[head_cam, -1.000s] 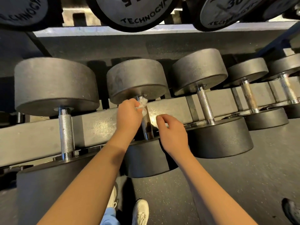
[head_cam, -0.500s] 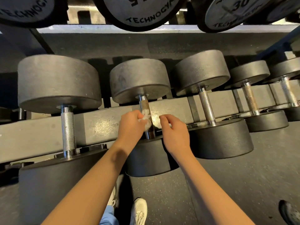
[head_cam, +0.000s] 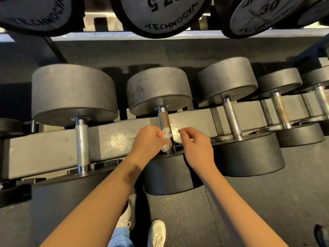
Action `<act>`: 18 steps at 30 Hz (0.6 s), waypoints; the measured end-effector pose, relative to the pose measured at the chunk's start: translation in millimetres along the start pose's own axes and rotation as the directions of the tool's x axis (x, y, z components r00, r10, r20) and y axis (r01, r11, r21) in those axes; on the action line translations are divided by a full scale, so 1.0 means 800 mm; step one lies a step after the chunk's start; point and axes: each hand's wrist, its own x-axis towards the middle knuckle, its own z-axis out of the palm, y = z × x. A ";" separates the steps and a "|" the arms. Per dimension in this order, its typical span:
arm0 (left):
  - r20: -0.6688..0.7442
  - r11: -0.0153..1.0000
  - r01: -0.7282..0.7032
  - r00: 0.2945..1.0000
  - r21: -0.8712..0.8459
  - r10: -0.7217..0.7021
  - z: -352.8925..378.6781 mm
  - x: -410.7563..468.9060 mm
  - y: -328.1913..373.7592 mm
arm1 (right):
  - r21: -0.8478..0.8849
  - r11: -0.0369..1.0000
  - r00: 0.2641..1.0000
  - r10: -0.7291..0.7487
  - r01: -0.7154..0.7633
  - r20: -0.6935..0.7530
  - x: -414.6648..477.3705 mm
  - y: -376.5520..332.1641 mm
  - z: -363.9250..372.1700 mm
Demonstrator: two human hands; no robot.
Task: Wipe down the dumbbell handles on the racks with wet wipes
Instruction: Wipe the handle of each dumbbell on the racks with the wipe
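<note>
A row of black dumbbells lies on the grey rack rail (head_cam: 53, 145). My left hand (head_cam: 147, 139) grips a crumpled white wet wipe (head_cam: 166, 139) and holds it against the lower end of the knurled steel handle (head_cam: 164, 118) of the middle dumbbell (head_cam: 158, 90). My right hand (head_cam: 197, 147) hovers just right of that handle with loosely curled fingers and holds nothing. The upper part of the handle is bare.
More dumbbells sit left (head_cam: 73, 93) and right (head_cam: 226, 79) of the middle one, with smaller ones (head_cam: 279, 81) farther right. Marked dumbbell ends (head_cam: 163, 13) overhang from the upper shelf. My white shoes (head_cam: 156, 234) stand on the speckled rubber floor (head_cam: 249, 211).
My left hand slid the wipe down the handle from just under the far weight to the near end. My right hand stayed beside the handle.
</note>
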 end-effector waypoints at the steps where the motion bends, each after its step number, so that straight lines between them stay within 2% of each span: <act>1: 0.014 1.000 -0.017 1.000 0.001 0.017 -0.005 -0.002 0.000 | -0.009 1.000 1.000 0.009 -0.009 0.018 0.001 0.000 0.000; 4: -0.008 0.991 -0.098 0.995 -0.090 0.097 -0.017 -0.010 0.008 | -0.010 1.000 0.994 0.018 -0.017 0.109 0.009 0.003 -0.001; 7: -0.025 0.971 -0.159 0.987 -0.180 0.157 -0.023 -0.014 0.018 | 0.112 0.994 0.980 -0.043 0.021 0.197 0.020 0.000 -0.004; 9: -0.032 0.966 -0.180 0.984 -0.184 0.177 -0.025 -0.015 0.025 | 0.202 0.979 0.976 -0.081 0.039 0.200 0.025 -0.005 -0.010; 12: -0.048 0.970 -0.234 0.972 -0.069 0.231 -0.032 -0.016 0.035 | 0.292 0.956 0.978 -0.064 0.004 0.198 0.035 -0.016 -0.015; 14: -0.130 0.948 -0.317 0.939 0.026 0.318 -0.042 -0.017 0.041 | 0.324 0.946 0.989 -0.044 -0.004 0.141 0.044 -0.026 -0.014; 16: -0.282 0.880 -0.438 0.834 0.186 0.475 -0.057 -0.013 0.043 | 0.247 0.969 1.000 -0.012 0.009 0.009 0.057 -0.030 -0.012; 17: -0.330 0.849 -0.459 0.784 0.261 0.525 -0.064 -0.009 0.042 | 0.154 0.988 0.999 -0.012 0.017 -0.032 0.063 -0.030 -0.010; 18: -0.347 0.835 -0.451 0.765 0.315 0.543 -0.071 -0.004 0.040 | 0.050 0.999 1.000 -0.013 0.014 -0.028 0.068 -0.030 -0.007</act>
